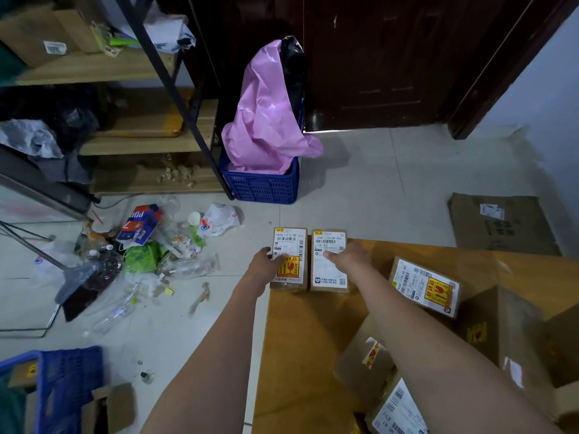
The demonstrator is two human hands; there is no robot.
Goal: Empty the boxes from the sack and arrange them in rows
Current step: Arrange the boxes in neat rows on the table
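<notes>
Left hand: my left hand (264, 261) grips the left edge of the left box (289, 260), thumb on its label.
Right hand: my right hand (351, 256) rests on the right box (329, 261), thumb on the label; fingers hidden, so grasp cannot be told.
Row: both boxes lie flat, just beside each other, at the far edge of the cardboard sheet (307, 355) on the floor.
Other boxes: labelled box (425, 286) and more boxes lie unsorted to my right.
Surroundings: blue crate (261, 186) holding a pink bag (269, 114); litter on the floor to my left.
</notes>
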